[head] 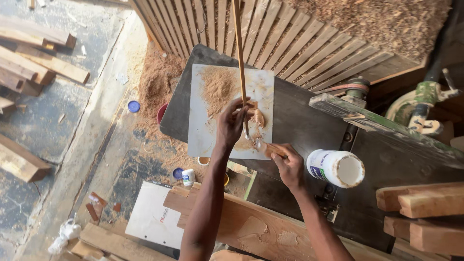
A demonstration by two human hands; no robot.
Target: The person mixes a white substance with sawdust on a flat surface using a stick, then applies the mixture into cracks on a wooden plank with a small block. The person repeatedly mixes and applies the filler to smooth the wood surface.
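Two hands work over one white board [205, 130] lying on the dark bench [309, 125]. The left hand [232, 123] has its fingers pinched round one thin wooden strip [239, 53], which stands nearly upright with its lower end on the board. The right hand [289, 166] has its fingers closed on a small flat spreader [267, 147], its tip in a tan paste [256, 118]. Loose sawdust [217, 84] covers the board's far half. One white plastic jar [336, 167] lies just beside the right hand.
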